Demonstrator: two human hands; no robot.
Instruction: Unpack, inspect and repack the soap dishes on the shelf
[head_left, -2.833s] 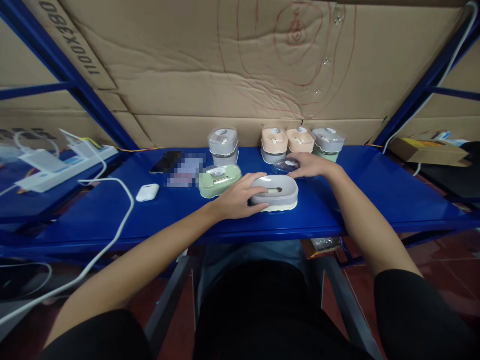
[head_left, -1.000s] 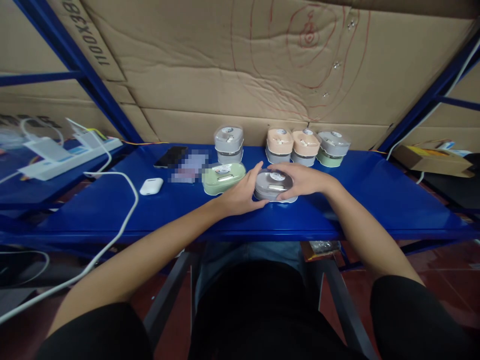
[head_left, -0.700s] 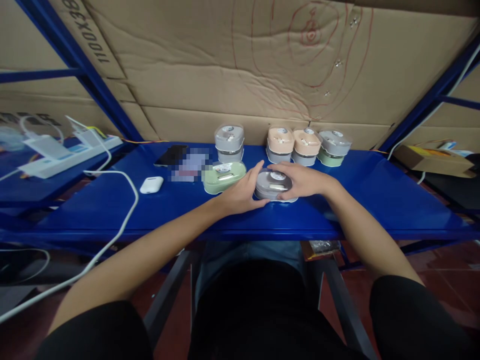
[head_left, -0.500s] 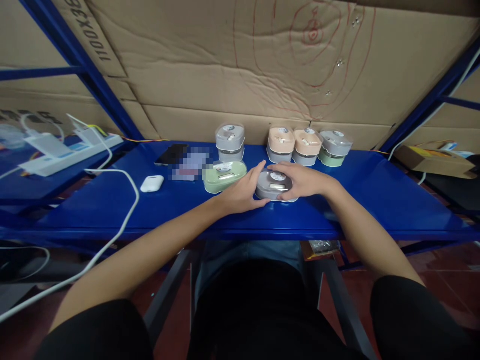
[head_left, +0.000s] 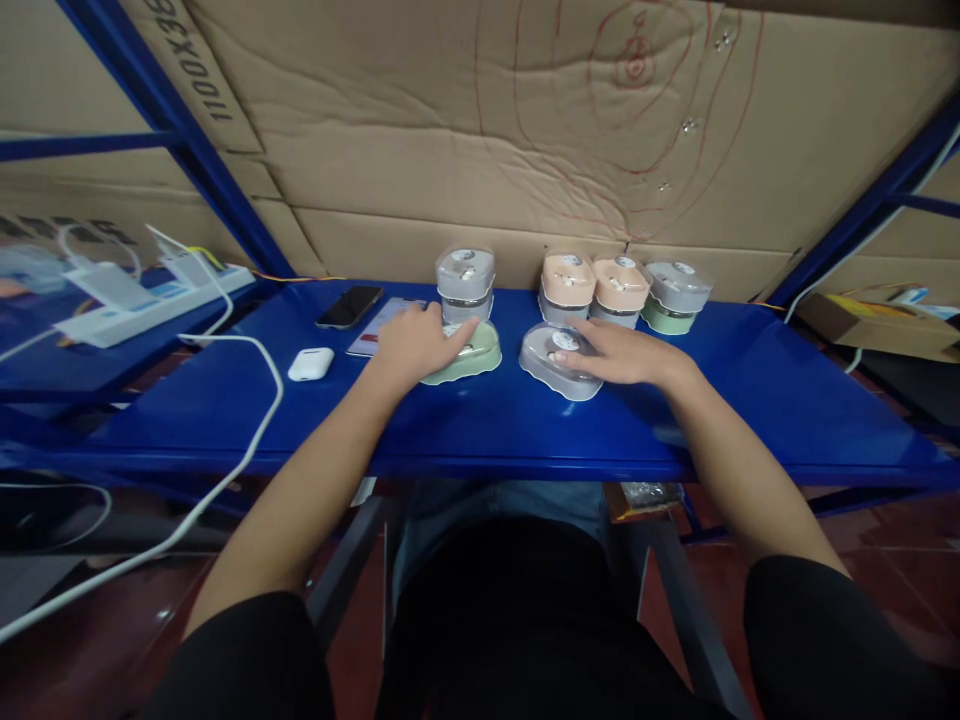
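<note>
My left hand point(head_left: 416, 345) reaches over the left end of a green oval box point(head_left: 472, 360) with a clear cover. Its thumb is spread across the top and hides part of the box; its fingers are apart. My right hand point(head_left: 626, 352) holds the right end of a grey oval box point(head_left: 541, 362), with the thumb on the clear cover and the fingers around the far side. The grey box lies slightly turned on the blue table point(head_left: 480, 430). A round white sticker point(head_left: 565, 341) shows on its cover.
Behind stand a grey stack point(head_left: 465, 275), two peach-topped stacks point(head_left: 568, 280) point(head_left: 621, 285) and a grey-over-green stack point(head_left: 675, 290). To the left lie a phone point(head_left: 350, 306), a white earbud case point(head_left: 311, 364) and a white cable point(head_left: 259, 430). Cardboard point(head_left: 420, 130) backs the table.
My left hand has left the grey box and moved left over the green one. My right hand stays at the grey box, which is now turned a little.
</note>
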